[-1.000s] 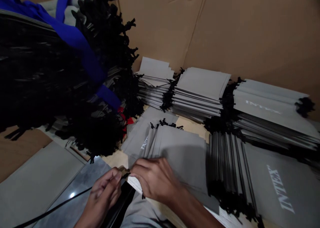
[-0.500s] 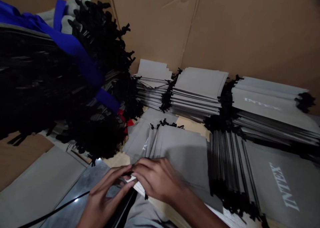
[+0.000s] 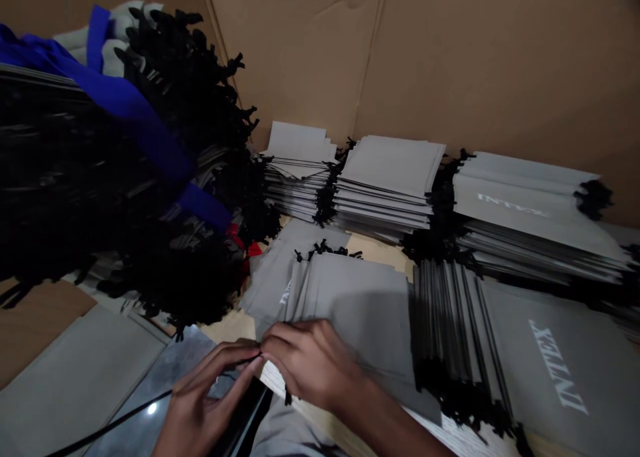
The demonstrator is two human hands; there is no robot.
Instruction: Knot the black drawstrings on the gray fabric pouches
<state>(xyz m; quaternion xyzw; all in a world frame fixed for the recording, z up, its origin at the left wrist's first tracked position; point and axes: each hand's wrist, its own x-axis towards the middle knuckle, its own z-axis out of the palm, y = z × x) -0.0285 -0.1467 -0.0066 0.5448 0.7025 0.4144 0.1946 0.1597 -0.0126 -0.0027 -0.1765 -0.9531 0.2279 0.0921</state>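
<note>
My left hand (image 3: pixel 213 383) pinches a thin black cord (image 3: pixel 125 413) between thumb and fingertips. The cord trails from that hand down to the lower left. Right against it, my right hand (image 3: pixel 315 363) has its fingers curled closed on the cord, and a short black end hangs below them. The exact grip is hidden by the fingers. Just beyond the hands lie grey fabric pouches (image 3: pixel 360 303) with black knotted ties, some lettered INTEX.
Stacked grey pouches (image 3: pixel 390 163) line the cardboard wall (image 3: pixel 450 57). A row of pouches on edge (image 3: pixel 450 310) stands at the right, beside a flat INTEX pouch (image 3: pixel 555 357). At the left looms a large black-tied bundle (image 3: pixel 75 177) bound with a blue strap (image 3: pixel 125 103).
Both hands stay close together; the left fingertips have closed into a tighter pinch on the cord. The view has shifted slightly, so the stacks sit a little further left.
</note>
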